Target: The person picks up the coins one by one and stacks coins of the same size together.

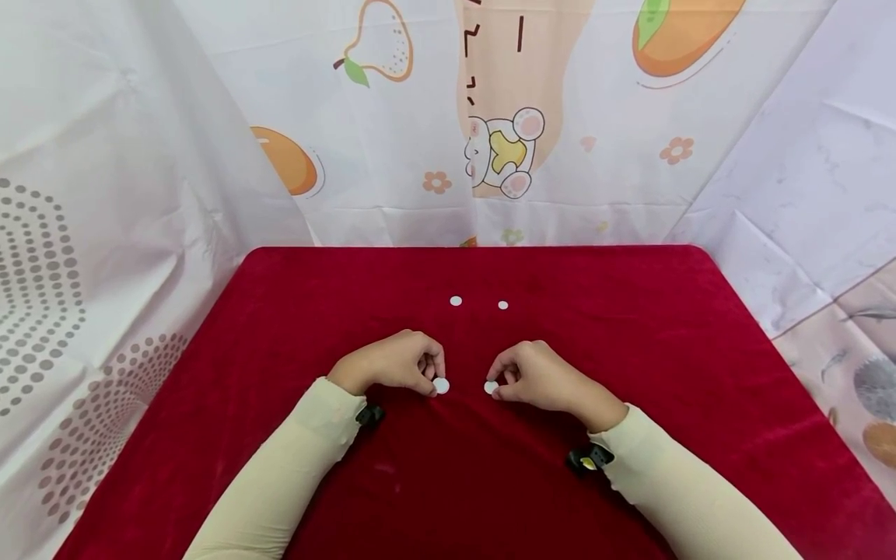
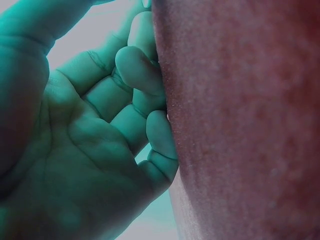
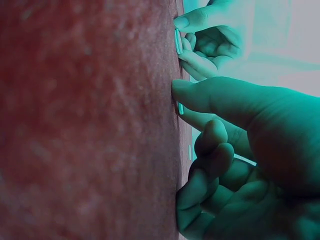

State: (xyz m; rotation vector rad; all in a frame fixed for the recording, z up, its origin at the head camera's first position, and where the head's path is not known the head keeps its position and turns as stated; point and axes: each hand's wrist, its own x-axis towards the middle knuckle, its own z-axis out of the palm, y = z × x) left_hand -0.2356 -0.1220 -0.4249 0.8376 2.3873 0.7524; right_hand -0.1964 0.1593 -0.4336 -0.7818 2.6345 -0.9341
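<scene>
In the head view my left hand (image 1: 402, 362) pinches a small flat white disc (image 1: 441, 385) between thumb and index finger, low at the red cloth. Facing it, my right hand (image 1: 542, 377) pinches another white disc (image 1: 491, 386) the same way, a short gap to the right. In the right wrist view the left hand's disc (image 3: 178, 41) looks thin and slightly tilted; the right thumb (image 3: 215, 97) partly covers its own disc (image 3: 181, 108). The left wrist view shows the left palm (image 2: 90, 150) and curled fingers against the cloth; the pinch is mostly out of frame.
Farther back on the red-covered table (image 1: 350, 284) lie two more white discs, one on the left (image 1: 456, 301) and a slightly smaller-looking one on the right (image 1: 502, 305). Printed curtains (image 1: 392, 155) hang behind the table and at both sides.
</scene>
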